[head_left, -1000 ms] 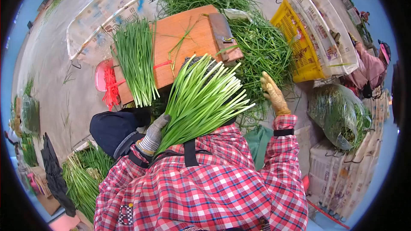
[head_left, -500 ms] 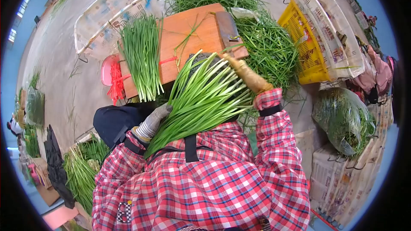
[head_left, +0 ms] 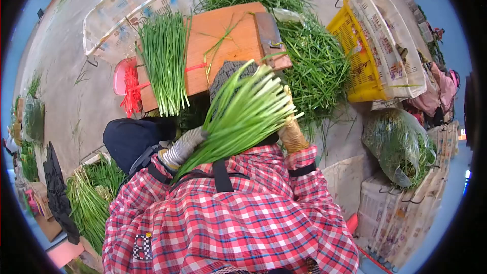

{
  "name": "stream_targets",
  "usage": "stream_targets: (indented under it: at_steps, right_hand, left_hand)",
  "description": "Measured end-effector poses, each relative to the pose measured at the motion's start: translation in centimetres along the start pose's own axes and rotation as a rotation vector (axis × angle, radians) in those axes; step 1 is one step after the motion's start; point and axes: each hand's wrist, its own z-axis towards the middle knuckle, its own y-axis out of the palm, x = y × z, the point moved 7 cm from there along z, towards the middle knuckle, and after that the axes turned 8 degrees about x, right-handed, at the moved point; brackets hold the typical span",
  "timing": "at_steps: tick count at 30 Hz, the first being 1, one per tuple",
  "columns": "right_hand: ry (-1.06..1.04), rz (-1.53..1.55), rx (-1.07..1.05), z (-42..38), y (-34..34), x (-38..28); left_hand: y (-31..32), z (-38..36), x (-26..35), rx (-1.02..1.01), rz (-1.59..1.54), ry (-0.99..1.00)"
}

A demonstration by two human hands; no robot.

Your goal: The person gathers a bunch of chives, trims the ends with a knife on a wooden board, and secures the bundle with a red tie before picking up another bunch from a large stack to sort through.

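Observation:
My left hand (head_left: 183,148), in a grey-and-white striped glove, is closed round the leafy lower part of a loose bunch of garlic chives (head_left: 238,116) across my lap. Their pale stem ends fan out to the right. My right hand (head_left: 291,122), in a tan glove, is at those pale ends; its fingers are mostly hidden behind the stems and blurred. In front, a second bunch of chives (head_left: 163,63) lies on an orange-brown board (head_left: 203,30), with a red tie (head_left: 195,67) stretched out beside it.
Heaps of loose greens (head_left: 314,66) surround the board's far and right sides. A white crate (head_left: 109,25) stands at the left, and a yellow crate (head_left: 357,56) at the right. More red ties (head_left: 131,91) hang by a pink dish (head_left: 118,78). A plastic bag of greens (head_left: 401,144) sits at the right.
My right hand has moved down and inward to the stem ends from above them. The bunch has drawn together somewhat, its stem ends shifting. My left hand keeps its hold.

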Motion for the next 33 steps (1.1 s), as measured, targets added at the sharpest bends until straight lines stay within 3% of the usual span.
stream_targets:
  at_steps: [1, 2, 5, 6, 8, 15, 19, 23, 26, 29, 33]
  right_hand:
    - [-0.008, 0.023, -0.022, 0.8, 1.0, -0.6]
    - [0.072, 0.073, 0.010, 1.3, 1.2, -0.4]
    - [0.036, 0.293, -0.124, 3.4, 4.7, -2.2]
    - [0.018, 0.241, -0.196, 4.1, 5.9, -2.6]
    - [0.014, 0.261, -0.245, 4.6, 8.0, -3.1]
    - [-0.020, 0.198, -0.268, 5.3, 11.8, -5.0]
    - [-0.066, 0.282, -0.275, 5.7, 13.6, -4.8]
    - [-0.052, 0.303, -0.309, 5.8, 15.4, -5.0]
    - [-0.089, 0.168, -0.203, 6.3, 16.9, -5.6]
    - [-0.206, -0.013, -0.206, 7.0, 18.7, -9.0]
    - [-0.485, -0.225, 0.136, 7.9, 17.5, -19.6]
  left_hand:
    - [0.4, -0.2, 0.2, -0.001, 0.086, 0.004]
    - [0.6, -0.7, 1.2, 0.023, 0.405, 0.135]
    - [2.9, -2.1, 3.4, -0.070, 0.613, 0.299]
    - [2.7, -2.0, 3.2, -0.052, 0.598, 0.314]
    - [1.7, -1.4, 1.1, -0.067, 0.309, 0.117]
    - [-0.1, -0.4, 0.2, -0.099, 0.297, 0.098]
    - [-2.2, 0.6, -1.5, -0.044, 0.342, 0.206]
    - [-0.7, 0.0, -0.4, -0.059, 0.175, 0.129]
    - [-1.2, -0.6, 0.9, 0.003, 0.000, 0.122]
    - [-2.5, -1.4, 2.3, -0.028, 0.113, 0.204]
    - [-4.3, -1.2, 3.6, 0.049, 0.230, 0.339]
